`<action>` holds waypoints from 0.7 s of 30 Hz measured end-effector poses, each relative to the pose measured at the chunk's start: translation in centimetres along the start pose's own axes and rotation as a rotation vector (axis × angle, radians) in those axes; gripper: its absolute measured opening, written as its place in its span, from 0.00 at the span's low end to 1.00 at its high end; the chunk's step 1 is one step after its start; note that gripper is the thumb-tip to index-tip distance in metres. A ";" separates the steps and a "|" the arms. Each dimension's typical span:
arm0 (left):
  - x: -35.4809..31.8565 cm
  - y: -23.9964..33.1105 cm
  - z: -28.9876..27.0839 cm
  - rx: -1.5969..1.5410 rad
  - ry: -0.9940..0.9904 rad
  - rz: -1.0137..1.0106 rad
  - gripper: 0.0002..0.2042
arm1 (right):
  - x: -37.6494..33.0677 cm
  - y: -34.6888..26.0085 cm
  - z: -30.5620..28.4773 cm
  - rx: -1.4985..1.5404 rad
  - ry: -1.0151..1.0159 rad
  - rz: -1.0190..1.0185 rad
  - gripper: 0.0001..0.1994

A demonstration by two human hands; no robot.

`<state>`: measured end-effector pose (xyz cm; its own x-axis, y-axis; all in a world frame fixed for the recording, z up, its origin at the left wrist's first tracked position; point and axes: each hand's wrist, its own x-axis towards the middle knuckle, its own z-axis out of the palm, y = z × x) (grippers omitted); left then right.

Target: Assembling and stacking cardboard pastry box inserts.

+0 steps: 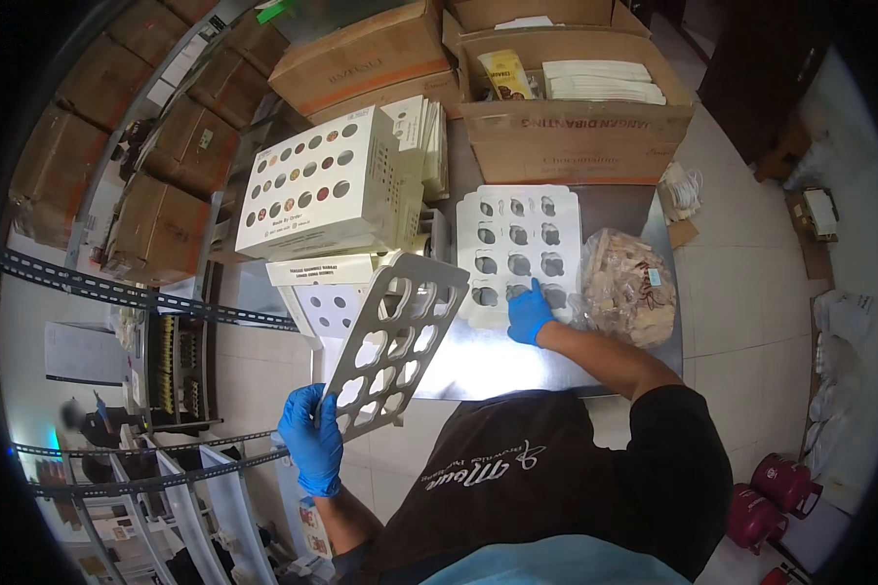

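Note:
My left hand point(312, 439), in a blue glove, is closed on the lower corner of a cardboard insert point(369, 332) with rows of scalloped cut-out holes. The insert is tilted upright, clear of the table. My right hand point(530, 313), also gloved in blue, rests on the near part of a white stack of similar inserts point(475, 255) lying flat. Its index finger is stretched out over the holes; the other fingers are partly hidden.
A metal table point(463, 366) bears everything. Right of the stack lies a plastic bag of wooden pieces point(629, 288). Behind stands an open carton point(566, 141) with white flat packs and a yellow packet. White printed boxes point(312, 185) are piled at left, near metal shelving point(156, 302). Red gas cylinders point(785, 483) stand at right.

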<state>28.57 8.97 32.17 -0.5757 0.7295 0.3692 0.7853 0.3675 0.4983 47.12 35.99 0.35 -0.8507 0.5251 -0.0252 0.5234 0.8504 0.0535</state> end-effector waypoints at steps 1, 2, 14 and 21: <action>0.1 -0.5 -0.1 -0.003 -0.004 -0.019 0.06 | 0.3 -0.6 -0.3 0.048 -0.088 0.000 0.25; -0.2 -0.9 -0.5 0.001 0.000 -0.050 0.06 | 0.4 -1.4 -1.7 0.095 -0.175 -0.015 0.25; 1.7 -3.5 -1.2 -0.087 -0.037 0.047 0.06 | 0.3 -2.1 0.2 0.117 -0.250 0.063 0.30; 2.6 -4.5 -1.2 -0.097 -0.088 0.091 0.06 | 0.3 -0.7 2.5 0.015 -0.217 0.151 0.28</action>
<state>23.27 8.47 31.80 -0.4773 0.8068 0.3483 0.8053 0.2430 0.5407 46.59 35.64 -2.16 -0.7334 0.6392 -0.2314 0.6455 0.7616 0.0580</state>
